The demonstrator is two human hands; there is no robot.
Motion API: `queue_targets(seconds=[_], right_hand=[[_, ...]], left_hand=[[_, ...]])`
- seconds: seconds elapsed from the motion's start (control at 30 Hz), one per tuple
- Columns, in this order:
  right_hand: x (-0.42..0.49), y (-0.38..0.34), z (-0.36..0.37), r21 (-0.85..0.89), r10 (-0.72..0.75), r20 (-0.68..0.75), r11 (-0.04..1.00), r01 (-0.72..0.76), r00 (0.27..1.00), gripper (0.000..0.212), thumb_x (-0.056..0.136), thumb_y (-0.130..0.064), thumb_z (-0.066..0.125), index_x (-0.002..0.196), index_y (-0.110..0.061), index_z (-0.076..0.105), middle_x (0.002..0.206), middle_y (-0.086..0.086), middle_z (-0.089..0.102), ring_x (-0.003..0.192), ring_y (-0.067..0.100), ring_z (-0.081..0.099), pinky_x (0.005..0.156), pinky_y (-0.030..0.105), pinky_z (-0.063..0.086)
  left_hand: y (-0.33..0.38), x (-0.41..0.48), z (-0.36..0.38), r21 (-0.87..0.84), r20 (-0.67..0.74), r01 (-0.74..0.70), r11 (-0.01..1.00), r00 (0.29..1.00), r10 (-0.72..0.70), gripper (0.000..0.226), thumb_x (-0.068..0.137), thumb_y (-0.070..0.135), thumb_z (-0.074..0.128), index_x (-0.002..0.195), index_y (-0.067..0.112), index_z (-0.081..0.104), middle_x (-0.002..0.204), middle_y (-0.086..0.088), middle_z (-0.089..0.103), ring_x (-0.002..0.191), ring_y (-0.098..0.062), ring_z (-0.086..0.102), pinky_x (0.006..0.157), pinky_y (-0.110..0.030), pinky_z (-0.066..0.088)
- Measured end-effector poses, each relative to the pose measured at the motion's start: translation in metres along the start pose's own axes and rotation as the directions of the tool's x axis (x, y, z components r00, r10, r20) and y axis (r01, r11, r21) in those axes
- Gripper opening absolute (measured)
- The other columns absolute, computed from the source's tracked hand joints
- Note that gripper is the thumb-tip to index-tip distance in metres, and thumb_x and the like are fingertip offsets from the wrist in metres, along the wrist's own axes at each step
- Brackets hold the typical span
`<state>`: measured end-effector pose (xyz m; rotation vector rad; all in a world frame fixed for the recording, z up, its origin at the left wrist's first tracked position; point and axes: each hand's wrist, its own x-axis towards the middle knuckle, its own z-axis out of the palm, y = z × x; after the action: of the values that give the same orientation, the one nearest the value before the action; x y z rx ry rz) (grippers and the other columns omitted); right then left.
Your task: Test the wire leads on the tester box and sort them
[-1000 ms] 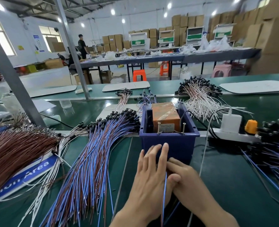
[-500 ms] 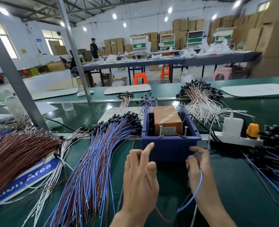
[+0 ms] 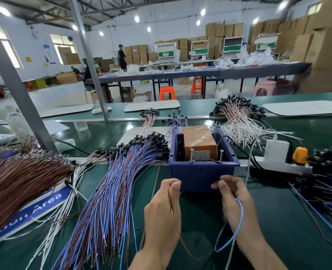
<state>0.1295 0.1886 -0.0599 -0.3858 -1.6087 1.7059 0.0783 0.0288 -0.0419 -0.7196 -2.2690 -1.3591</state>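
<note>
You hold one lead (image 3: pixel 241 213) by two strands, just near of the tester box (image 3: pixel 202 172).

Your left hand (image 3: pixel 164 209) pinches the brown strand (image 3: pixel 184 245). Your right hand (image 3: pixel 233 197) pinches the blue strand (image 3: pixel 222 243), which loops down past your wrist. The box sits on the bench (image 3: pixel 278 221) just beyond your fingertips, with two upright screws (image 3: pixel 192 155) at its near rim. The thin ends could slip from your pinch or miss the screws, likely giving a false reading. The slack loop may snag the white cable (image 3: pixel 249 168) beside your right hand. A loose pile (image 3: pixel 112 191) crowds your left and a dark pile (image 3: pixel 326 184) your right. Open bench lies between and near you; the box's wall blocks straight ahead.
</note>
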Motion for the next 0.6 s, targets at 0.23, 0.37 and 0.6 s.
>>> queue_targets(seconds=[0.23,0.37,0.6], right_hand=[[0.0,-0.003,0.001,0.0,-0.089,-0.035,0.996,0.089,0.995,0.013,0.101,-0.008,0.056,0.103,-0.021,0.054,0.098,-0.005,0.078,0.099,0.005,0.069,0.085,0.007,0.045],[-0.001,-0.002,0.0,0.001,-0.061,-0.039,0.998,0.061,0.997,0.009,0.1,-0.013,0.058,0.104,-0.02,0.058,0.096,-0.006,0.078,0.099,0.003,0.069,0.082,0.006,0.046],[-0.008,-0.009,0.005,-0.007,0.102,0.004,0.995,-0.102,0.995,0.038,0.096,-0.059,0.04,0.108,-0.026,0.054,0.103,-0.008,0.078,0.036,0.004,0.032,0.039,0.016,0.032]], left_hand=[[0.002,0.002,0.008,-0.108,-0.007,-0.13,0.986,0.991,0.13,0.036,0.106,0.039,0.039,0.13,0.024,0.06,0.101,0.023,0.054,0.089,-0.004,0.061,0.071,-0.023,0.049],[-0.005,0.003,0.011,-0.155,-0.007,-0.103,0.982,0.995,0.104,0.042,0.105,0.034,0.039,0.137,0.018,0.059,0.104,0.022,0.058,0.096,-0.005,0.063,0.08,-0.016,0.049],[-0.012,0.0,0.016,-0.286,0.068,0.024,0.958,0.998,-0.005,0.029,0.1,0.031,0.051,0.122,0.046,0.062,0.1,0.023,0.071,0.098,-0.001,0.069,0.087,-0.011,0.049]])
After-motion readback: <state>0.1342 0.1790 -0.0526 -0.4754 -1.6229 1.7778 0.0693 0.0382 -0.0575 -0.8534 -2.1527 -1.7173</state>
